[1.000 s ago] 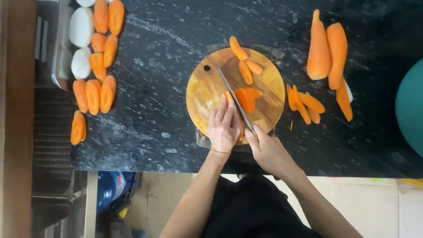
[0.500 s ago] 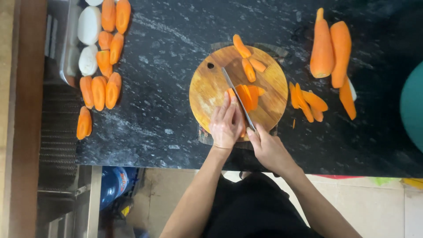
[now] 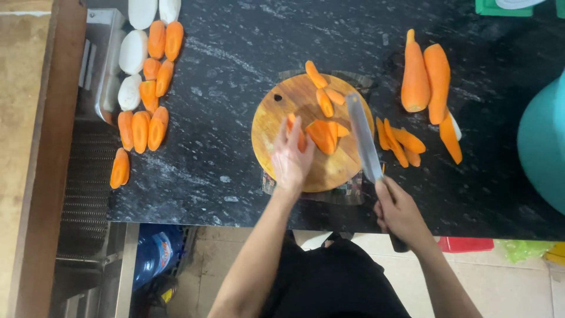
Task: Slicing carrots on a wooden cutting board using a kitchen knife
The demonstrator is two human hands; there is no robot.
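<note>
black counter (image 3: pixel 235 88); one board (image 3: pixel 276 126), two hands, one knife (image 3: pixel 364 138).

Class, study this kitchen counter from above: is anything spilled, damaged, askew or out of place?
Nothing is spilled or broken. One oddity: the round cutting board sits on a folded cloth that pokes out unevenly at its edges. Carrot pieces lie loose on the counter beside the board, as cutting leaves them.

We see bright orange carrot pieces (image 3: pixel 326 132) on a light brown wooden cutting board (image 3: pixel 276 132), which rests on a black countertop (image 3: pixel 235 70) flecked with white. Far left lie orange carrots (image 3: pixel 141 126) beside white radish pieces (image 3: pixel 132 53). At right sits a teal container (image 3: pixel 544 141). The knife (image 3: pixel 364 138) blade is grey.
</note>
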